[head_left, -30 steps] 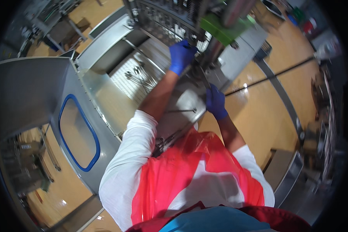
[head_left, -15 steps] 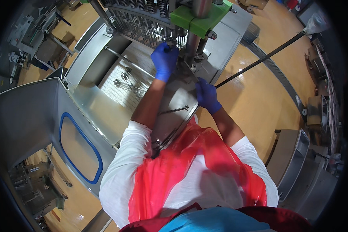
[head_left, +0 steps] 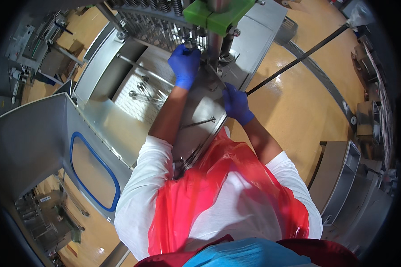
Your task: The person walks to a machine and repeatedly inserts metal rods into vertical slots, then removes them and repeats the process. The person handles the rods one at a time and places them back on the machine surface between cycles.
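Note:
My left hand (head_left: 184, 66), in a blue glove, is raised to the underside of a machine head, its fingers closed around a round metal fitting (head_left: 190, 43) beside the rows of thin needles (head_left: 158, 32). In my right hand (head_left: 237, 105), also blue-gloved, is the near end of a flat metal bar (head_left: 215, 76). The bar's far end reaches toward the machine's post, where its tip is hard to make out. Several loose needles with thick heads (head_left: 146, 92) lie on a white perforated plate (head_left: 131, 79). Another needle (head_left: 199, 123) rests on the metal surface below my hands.
A green block (head_left: 218, 18) clamps the thick post above my right hand. More thin rods (head_left: 192, 155) lie by my apron. At left stands an open metal guard with a blue-edged window (head_left: 71, 151). A dark pole (head_left: 298, 60) slants across on the right.
The whole view has shifted slightly, so the machine sits a little higher and further left. Both hands keep their grips in nearly the same places.

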{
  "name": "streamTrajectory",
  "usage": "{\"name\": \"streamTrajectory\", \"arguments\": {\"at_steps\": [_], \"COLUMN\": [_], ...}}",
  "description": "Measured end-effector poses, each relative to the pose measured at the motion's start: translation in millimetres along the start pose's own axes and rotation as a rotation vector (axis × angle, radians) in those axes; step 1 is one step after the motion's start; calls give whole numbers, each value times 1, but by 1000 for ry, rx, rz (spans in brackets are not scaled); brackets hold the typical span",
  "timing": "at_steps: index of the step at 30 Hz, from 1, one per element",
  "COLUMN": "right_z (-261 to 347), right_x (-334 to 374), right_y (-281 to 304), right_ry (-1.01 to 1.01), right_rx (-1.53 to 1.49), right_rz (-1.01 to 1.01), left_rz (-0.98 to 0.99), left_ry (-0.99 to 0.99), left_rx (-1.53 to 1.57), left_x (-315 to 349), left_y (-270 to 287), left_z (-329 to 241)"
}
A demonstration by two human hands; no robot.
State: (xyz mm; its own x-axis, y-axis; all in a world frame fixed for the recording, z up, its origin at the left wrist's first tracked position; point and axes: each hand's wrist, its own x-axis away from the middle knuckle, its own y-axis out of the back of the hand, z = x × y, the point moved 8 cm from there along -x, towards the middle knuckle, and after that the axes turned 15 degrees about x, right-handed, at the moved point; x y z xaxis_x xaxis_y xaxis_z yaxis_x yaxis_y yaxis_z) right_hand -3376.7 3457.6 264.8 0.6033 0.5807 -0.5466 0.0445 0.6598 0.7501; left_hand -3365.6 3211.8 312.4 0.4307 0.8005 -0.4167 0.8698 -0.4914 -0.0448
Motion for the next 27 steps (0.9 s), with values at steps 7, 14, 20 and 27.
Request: {"name": "streamTrajectory", "arguments": {"at_steps": [7, 14, 20, 27], "right_z": [-2, -2, 9, 24], "right_x": [2, 2, -4, -12], "right_y": [1, -8, 3, -3], "right_ry": [5, 17, -15, 100], "right_rx": [2, 91, 18, 113], "right_rz": [-35, 33, 44, 294], "left_rz": [183, -99, -9, -227], "left_ry": [108, -226, -125, 174], "left_rx": [-16, 5, 108, 631], "left_x": [-7, -85, -128, -95], "left_y": [-5, 75, 152, 196], "left_z": [10, -46, -95, 23]}}
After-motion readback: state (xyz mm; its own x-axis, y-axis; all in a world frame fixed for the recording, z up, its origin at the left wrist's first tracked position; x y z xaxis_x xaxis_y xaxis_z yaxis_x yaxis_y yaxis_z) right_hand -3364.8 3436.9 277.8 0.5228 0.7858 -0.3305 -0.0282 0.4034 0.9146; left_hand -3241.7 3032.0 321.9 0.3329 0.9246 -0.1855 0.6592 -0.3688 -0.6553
